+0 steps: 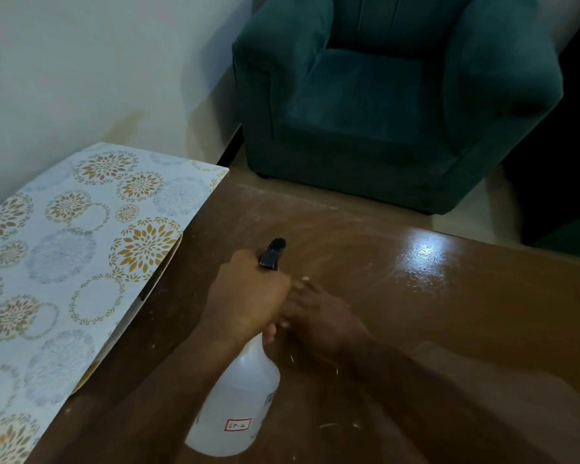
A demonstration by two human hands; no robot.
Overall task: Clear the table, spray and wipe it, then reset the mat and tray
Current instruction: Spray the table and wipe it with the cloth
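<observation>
The right hand (318,316) is blurred, fingers reaching to the bottle neck just beside the left grip — can't tell if it's closed on anything. The left hand (248,296) hides the neck & trigger, clamped round the spray bottle (238,396). Bottle leans over the table (416,329), long axis running from its base near the camera up to the black nozzle, pointing away. Contents hard to make out through the cloudy plastic. Left of the grip, a patterned mat (64,262) — its left side cut off.

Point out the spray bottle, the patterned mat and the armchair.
spray bottle (245,396): head view, on the white body below the neck.
patterned mat (81,249): head view, on its floral top surface.
armchair (359,98): head view, on the seat cushion.
</observation>
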